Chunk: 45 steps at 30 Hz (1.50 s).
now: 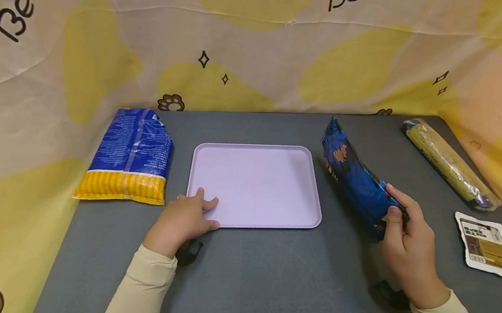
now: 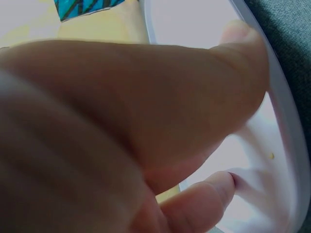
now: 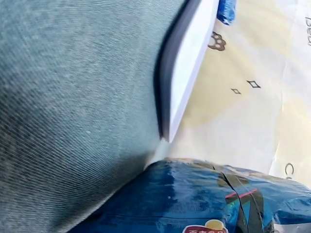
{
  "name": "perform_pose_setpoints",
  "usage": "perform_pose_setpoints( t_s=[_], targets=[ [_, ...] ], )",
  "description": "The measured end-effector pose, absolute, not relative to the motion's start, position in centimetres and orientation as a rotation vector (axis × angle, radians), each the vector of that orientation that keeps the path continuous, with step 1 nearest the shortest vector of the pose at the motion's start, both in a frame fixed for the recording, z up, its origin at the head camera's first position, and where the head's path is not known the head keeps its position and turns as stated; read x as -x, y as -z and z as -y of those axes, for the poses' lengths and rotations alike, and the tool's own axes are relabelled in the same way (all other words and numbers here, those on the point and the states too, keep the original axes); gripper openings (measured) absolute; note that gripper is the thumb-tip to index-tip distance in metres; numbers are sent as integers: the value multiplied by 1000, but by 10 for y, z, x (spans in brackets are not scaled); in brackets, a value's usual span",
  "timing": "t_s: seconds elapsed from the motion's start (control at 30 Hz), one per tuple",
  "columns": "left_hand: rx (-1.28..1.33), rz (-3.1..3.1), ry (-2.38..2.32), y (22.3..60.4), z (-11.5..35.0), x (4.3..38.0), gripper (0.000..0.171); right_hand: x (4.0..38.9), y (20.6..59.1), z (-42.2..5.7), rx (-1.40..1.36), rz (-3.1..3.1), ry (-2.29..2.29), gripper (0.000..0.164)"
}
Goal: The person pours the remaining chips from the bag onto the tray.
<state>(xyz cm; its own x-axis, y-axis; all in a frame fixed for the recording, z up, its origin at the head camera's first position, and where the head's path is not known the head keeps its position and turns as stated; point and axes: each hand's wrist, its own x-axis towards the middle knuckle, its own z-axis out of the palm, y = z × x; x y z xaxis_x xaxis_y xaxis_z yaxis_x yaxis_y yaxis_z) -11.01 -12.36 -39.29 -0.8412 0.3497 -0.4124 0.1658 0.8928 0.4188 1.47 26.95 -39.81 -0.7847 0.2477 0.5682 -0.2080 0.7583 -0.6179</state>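
A shallow pale lilac tray (image 1: 255, 187) lies on the grey table. My left hand (image 1: 185, 219) rests at its near left corner, fingers spread over the rim and the thumb along the near edge. In the left wrist view the thumb (image 2: 243, 63) lies across the tray's rim (image 2: 286, 131). On the right, my right hand (image 1: 410, 246) pinches the near end of a dark blue snack bag (image 1: 354, 180), thumb on one face and fingers on the other. The bag stands on edge, tilted, beside the tray. In the right wrist view the blue bag (image 3: 160, 204) fills the bottom; the hand is hidden there.
A blue and yellow bag (image 1: 129, 156) lies at the back left. Along the right edge lies a long clear-wrapped yellowish pack (image 1: 449, 162), with a small white and brown packet (image 1: 487, 247) nearer me. A printed cloth (image 1: 235, 37) hangs around the table's back and sides.
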Motion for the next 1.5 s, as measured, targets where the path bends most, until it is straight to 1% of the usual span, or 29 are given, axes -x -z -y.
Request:
perform_pose_setpoints(
  t_s=[0.2, 0.5, 0.8, 1.0, 1.17, 1.33, 1.5],
  targets=[
    [-375, -2569, -520, 393, 124, 110, 62, -13, 389, -273, 56, 2318, -944, 37],
    [-362, -2563, -528, 393, 122, 110, 62, -4, 366, -260, -41, 2391, -1041, 40],
    [-381, -2580, -510, 394, 122, 109, 61, 20, 352, -233, -227, 2412, -1143, 43],
    [-379, -2588, -513, 397, 124, 111, 60, 48, 340, -218, -417, 2423, -1191, 44],
    [-386, -2587, -496, 394, 124, 111, 60, 69, 337, -209, -585, 2379, -1031, 51],
    [-385, -2585, -493, 393, 123, 111, 60, 82, 336, -205, -613, 2402, -910, 40],
    [-372, -2583, -499, 395, 124, 112, 60, 84, 340, -207, -610, 2463, -881, 39]
  ],
)
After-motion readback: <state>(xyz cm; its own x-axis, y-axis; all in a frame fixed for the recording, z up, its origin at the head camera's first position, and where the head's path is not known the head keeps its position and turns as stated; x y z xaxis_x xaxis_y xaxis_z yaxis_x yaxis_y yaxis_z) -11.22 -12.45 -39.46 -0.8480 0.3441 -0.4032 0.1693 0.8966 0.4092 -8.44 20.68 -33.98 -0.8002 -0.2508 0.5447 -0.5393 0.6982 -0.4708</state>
